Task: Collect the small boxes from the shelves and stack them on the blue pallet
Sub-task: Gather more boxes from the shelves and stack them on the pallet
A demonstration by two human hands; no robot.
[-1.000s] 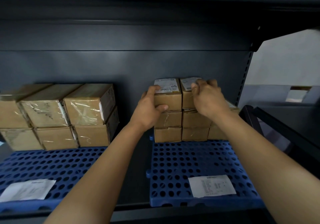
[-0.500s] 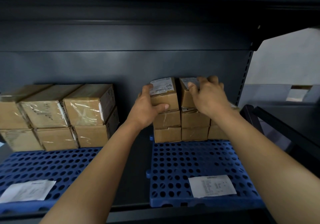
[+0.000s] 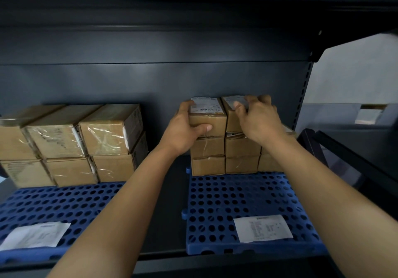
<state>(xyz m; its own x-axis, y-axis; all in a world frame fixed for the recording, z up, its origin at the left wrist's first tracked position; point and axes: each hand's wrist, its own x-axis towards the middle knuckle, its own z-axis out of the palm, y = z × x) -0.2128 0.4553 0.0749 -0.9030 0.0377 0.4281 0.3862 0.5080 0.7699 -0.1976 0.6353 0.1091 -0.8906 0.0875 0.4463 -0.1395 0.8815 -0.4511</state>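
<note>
A dark shelf above (image 3: 193, 8) hangs low over the bay, and the grey back panel (image 3: 140, 79) closes it off on the far side. To the left, larger taped boxes (image 3: 86, 140) sit two high on a second blue pallet (image 3: 53, 202), which has a paper slip at its near edge. A perforated upright (image 3: 303, 96) bounds the right side. The stack of small boxes (image 3: 224, 155) stands at the far end of the right blue pallet (image 3: 237, 198), close to the panel. It has two columns three high, with a lower column partly hidden by the right forearm. A paper slip (image 3: 262, 228) lies near the front of that pallet. The left hand (image 3: 183, 133) grips the left top box (image 3: 207, 119), thumb across its near face and fingers round its left side. The right hand (image 3: 258, 122) curls over the right top box (image 3: 232, 116). Both boxes sit roughly level, white labels up and plain brown ends facing near. Their depth, and so their long axis, cannot be judged.
</note>
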